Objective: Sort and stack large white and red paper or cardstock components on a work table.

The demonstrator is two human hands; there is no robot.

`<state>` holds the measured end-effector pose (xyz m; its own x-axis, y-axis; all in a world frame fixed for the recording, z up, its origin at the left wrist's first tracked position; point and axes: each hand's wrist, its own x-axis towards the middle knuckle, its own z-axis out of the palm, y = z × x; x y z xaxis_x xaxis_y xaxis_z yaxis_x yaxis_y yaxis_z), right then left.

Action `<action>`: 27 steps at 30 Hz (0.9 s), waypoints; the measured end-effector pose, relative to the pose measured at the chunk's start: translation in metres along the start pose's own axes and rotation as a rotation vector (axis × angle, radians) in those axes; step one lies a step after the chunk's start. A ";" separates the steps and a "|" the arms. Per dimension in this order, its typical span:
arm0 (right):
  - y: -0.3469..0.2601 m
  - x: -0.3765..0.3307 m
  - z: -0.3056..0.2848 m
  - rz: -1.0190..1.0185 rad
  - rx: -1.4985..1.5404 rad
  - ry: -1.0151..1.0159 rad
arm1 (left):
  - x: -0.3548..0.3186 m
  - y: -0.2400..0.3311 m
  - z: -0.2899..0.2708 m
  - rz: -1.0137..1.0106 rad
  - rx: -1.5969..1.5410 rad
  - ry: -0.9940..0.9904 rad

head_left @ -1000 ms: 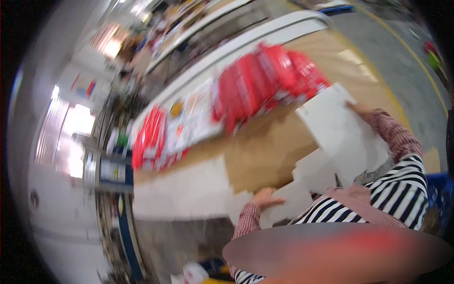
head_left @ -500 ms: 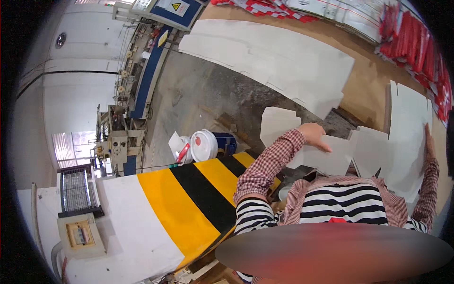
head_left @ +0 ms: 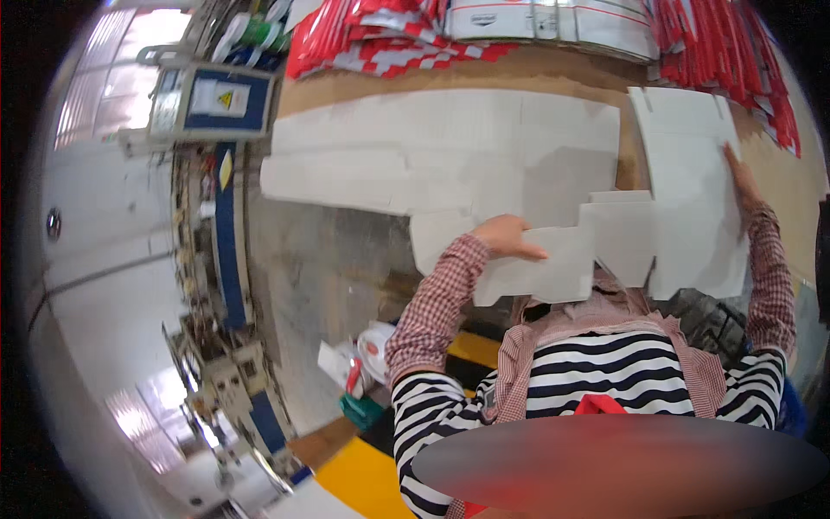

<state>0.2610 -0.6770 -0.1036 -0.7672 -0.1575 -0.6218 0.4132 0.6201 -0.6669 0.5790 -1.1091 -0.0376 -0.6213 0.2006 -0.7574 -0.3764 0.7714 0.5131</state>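
Observation:
A white die-cut cardboard box blank (head_left: 692, 186) with notched flaps lies across in front of my chest. At its left end my left hand (head_left: 508, 238) grips a flap, thumb apart from the other fingers and lying on the white face. Along the far right edge, my right hand (head_left: 740, 177) holds the blank with its fingers stretched up the side; part of that hand is hidden by the angle. Beyond the held blank, more white cardboard blanks (head_left: 450, 138) lie flat on a brown surface, overlapped by its left part.
Red-and-white folded packaging (head_left: 380, 35) is piled along the far edge, with a red stack (head_left: 718, 52) at far right. White tubs (head_left: 373, 346) stand left of my elbow, near a yellow-and-black striped surface (head_left: 359, 476). A blue-and-white machine (head_left: 226, 104) stands at far left.
My view has turned, so the tabletop blanks now lie straight ahead. Both hands keep hold of the same blank, which has come nearer to the flat blanks, overlapping them in view.

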 end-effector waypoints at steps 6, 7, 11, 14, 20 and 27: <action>-0.021 -0.039 0.111 0.136 0.198 0.138 | 0.006 -0.100 -0.056 0.012 0.122 0.002; 0.007 -0.035 0.110 0.133 0.149 0.148 | 0.011 -0.109 -0.054 0.026 0.147 -0.047; 0.018 -0.045 0.152 0.092 0.171 0.213 | 0.005 -0.133 -0.080 0.008 0.215 -0.125; 0.014 -0.052 0.186 0.197 0.201 0.246 | 0.005 -0.170 -0.083 0.036 0.262 -0.102; 0.008 -0.058 0.193 0.270 0.214 0.224 | 0.008 -0.181 -0.082 0.076 0.283 -0.113; -0.013 -0.066 0.198 0.258 0.202 0.296 | 0.008 -0.180 -0.089 0.044 0.271 -0.143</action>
<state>0.4037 -0.8267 -0.1352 -0.7215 0.2277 -0.6540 0.6749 0.4426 -0.5904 0.5809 -1.3001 -0.1006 -0.5229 0.3056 -0.7957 -0.1422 0.8892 0.4349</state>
